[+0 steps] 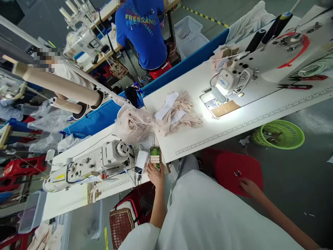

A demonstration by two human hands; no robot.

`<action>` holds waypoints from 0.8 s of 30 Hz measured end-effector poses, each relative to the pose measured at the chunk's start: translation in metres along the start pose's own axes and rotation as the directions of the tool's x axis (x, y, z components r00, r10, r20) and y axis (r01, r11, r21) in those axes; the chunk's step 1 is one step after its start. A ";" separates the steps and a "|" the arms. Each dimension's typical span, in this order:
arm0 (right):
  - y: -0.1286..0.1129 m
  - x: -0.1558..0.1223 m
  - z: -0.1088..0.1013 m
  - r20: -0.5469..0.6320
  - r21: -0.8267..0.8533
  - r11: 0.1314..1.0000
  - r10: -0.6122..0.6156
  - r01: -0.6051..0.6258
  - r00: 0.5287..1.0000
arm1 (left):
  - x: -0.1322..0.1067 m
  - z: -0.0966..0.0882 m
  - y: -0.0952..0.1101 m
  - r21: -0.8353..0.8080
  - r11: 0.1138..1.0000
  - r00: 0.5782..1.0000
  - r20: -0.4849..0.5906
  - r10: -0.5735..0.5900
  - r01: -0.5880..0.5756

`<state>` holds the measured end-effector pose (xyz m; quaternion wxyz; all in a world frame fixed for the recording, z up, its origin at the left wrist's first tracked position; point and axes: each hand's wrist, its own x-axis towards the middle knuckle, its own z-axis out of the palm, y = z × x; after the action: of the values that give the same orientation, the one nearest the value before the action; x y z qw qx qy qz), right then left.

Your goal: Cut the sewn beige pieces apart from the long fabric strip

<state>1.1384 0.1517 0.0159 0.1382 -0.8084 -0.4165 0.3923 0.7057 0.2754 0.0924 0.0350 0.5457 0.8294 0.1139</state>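
Observation:
My left hand (155,174) rests at the near edge of the white table (234,121), its fingers touching a smartphone (155,157) with a lit screen that lies flat beside a white power bank (141,161). My right hand (250,188) lies spread on the seat of a red plastic stool (234,170) below the table. A pile of beige fabric pieces (177,116) with white paper tags lies further up the table. A white sewing machine (230,81) with its lamp on stands to the right of the pile.
A second sewing machine (91,165) lies tipped to my left. A green basket (282,134) sits on the floor at right. A person in a blue shirt (143,31) sits at the far table. Scissors (295,86) and thread cones (56,83) are nearby.

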 end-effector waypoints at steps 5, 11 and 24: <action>-0.033 0.012 0.004 0.180 0.100 0.994 -0.060 0.043 0.982 | -0.002 0.001 0.000 0.000 1.000 1.000 -0.001 -0.025 0.025; -0.074 0.035 -0.017 0.187 0.144 0.984 -0.133 0.106 0.973 | 0.000 -0.007 -0.001 -0.058 0.998 1.000 -0.020 -0.024 0.023; -0.212 0.090 -0.043 -0.157 -0.065 0.958 -0.287 0.280 0.945 | 0.039 0.003 0.085 -0.629 0.729 0.756 0.330 0.565 -0.270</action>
<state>1.0818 0.3565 0.1142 0.2098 -0.7725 -0.5237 0.2914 0.7666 0.3436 0.1118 0.3749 0.7006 0.5717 0.2043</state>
